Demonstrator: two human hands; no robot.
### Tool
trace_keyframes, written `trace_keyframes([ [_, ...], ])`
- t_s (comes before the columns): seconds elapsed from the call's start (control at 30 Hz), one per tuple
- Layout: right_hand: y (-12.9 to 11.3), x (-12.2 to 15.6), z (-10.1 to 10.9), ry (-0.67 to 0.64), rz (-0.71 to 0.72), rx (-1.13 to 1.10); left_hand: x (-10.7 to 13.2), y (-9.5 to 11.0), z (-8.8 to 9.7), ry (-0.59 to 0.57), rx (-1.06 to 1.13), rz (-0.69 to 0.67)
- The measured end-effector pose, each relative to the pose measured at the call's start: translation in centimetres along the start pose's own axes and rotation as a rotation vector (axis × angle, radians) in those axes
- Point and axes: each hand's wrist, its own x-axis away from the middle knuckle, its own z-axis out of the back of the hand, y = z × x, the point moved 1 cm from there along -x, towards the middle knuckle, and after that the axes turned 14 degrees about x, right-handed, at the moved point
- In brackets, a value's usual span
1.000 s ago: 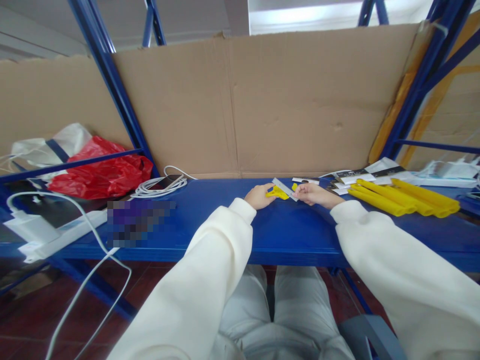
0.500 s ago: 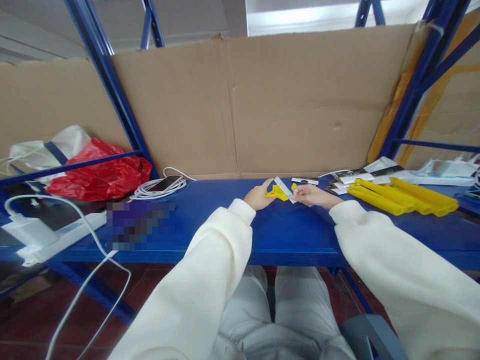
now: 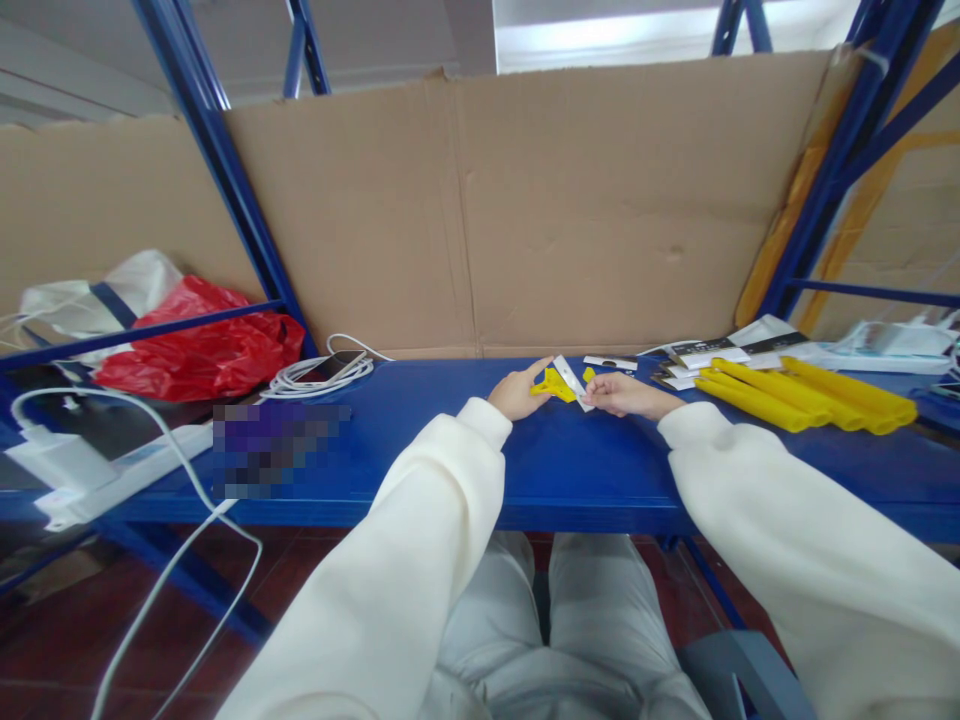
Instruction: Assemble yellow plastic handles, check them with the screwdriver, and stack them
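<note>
My left hand (image 3: 517,392) rests on the blue shelf (image 3: 465,440) with its fingers pinched on a small yellow plastic piece (image 3: 553,386). My right hand (image 3: 621,393) lies just to its right, its fingers closed on a thin white strip (image 3: 572,379) that slants against the yellow piece. Both hands meet over the middle of the shelf. A small white and black card (image 3: 609,362) lies just behind them. Both arms wear cream sleeves.
Long yellow rods (image 3: 806,393) and flat white and black packets (image 3: 731,351) lie at the right. A coiled white cable with a phone (image 3: 322,372), a red bag (image 3: 199,345) and a white power strip (image 3: 112,475) sit at the left. Cardboard (image 3: 540,210) backs the shelf.
The white strip has swung more upright and closer to the yellow piece between my fingers. My hands have drawn slightly nearer each other; everything else stays put.
</note>
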Motion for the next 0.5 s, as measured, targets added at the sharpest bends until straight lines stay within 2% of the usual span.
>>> trace_keyframes([
  [0.3,-0.9,0.5,0.0,0.017,-0.119,0.033,-0.2,-0.1,-0.1,-0.003,0.011,-0.010],
  [0.5,-1.2,0.7,0.0,0.026,-0.142,0.048,-0.2,-0.2,-0.2,0.009,0.020,-0.024],
])
